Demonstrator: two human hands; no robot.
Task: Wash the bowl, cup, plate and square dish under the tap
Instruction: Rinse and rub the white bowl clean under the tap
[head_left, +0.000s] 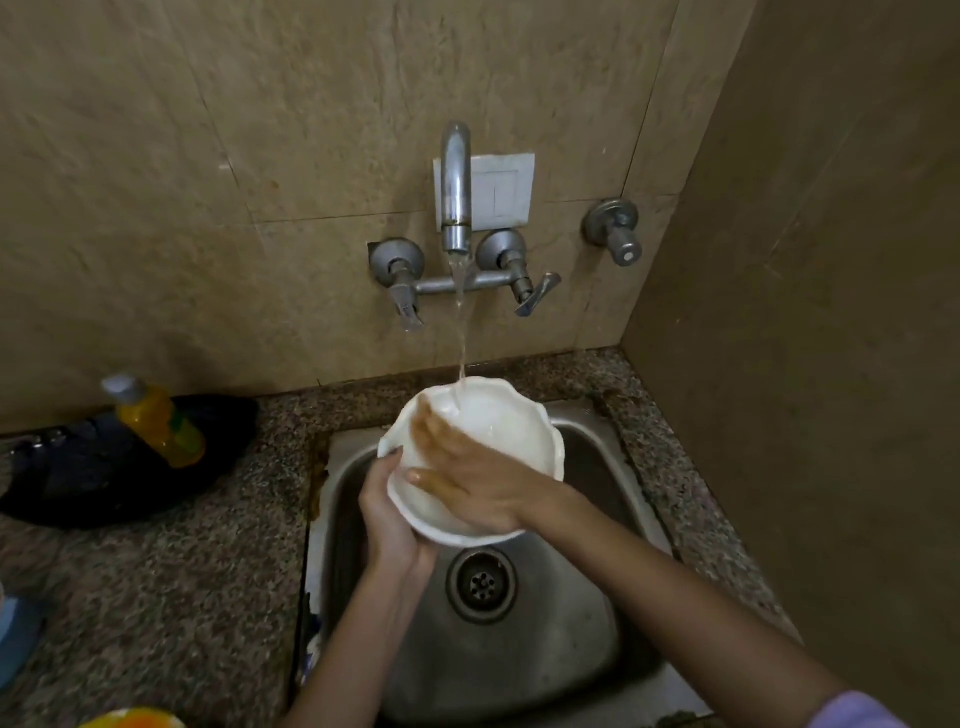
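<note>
Bare forearms are reaching in from six o'clock over the steel sink basin (587, 644). At nine o'clock, a yellow liquid bottle with a grey cap (156, 421) is lying on a black tray (104, 483). Moving right, the left hand (389, 514) is gripping the white scalloped ceramic bowl (498, 426) by its near-left rim, thumb over the edge. Inside it, the right hand (467, 483) is lying flat, fingers spread. At twelve o'clock, the wall-mounted chrome tap (456, 187) is pouring water into the bowl.

Glossy white ceramic bowl (488, 415), dull brushed-steel sink (519, 649), speckled granite counter (182, 597), matt metal tap (456, 187).
</note>
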